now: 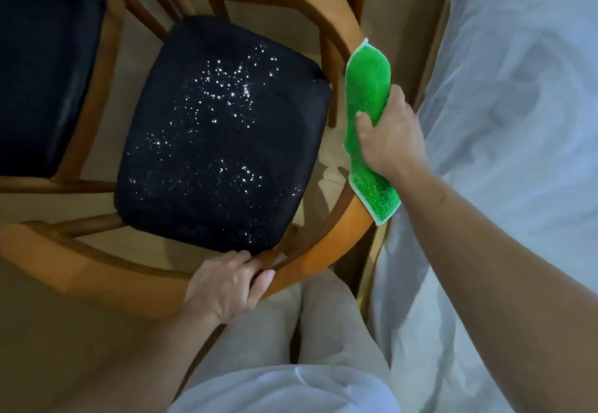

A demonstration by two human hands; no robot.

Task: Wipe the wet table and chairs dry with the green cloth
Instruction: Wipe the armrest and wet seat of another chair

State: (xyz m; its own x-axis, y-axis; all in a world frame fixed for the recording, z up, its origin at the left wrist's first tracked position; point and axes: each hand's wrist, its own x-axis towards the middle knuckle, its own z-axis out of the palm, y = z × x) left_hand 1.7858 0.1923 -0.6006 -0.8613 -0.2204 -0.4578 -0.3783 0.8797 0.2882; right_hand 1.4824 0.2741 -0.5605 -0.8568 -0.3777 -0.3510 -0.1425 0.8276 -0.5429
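A wooden chair (326,251) with a curved backrest rail stands below me. Its black seat cushion (223,134) is dotted with glinting water droplets. My right hand (391,136) grips the green cloth (364,89), which is folded over the right side of the curved rail. My left hand (226,283) holds the near part of the same rail, fingers curled over its inner edge.
A second chair with a black seat (42,66) stands to the left, its wooden frame close beside the first. A white draped cloth (517,121) fills the right side. Beige floor shows between the chair legs. My legs are right behind the backrest.
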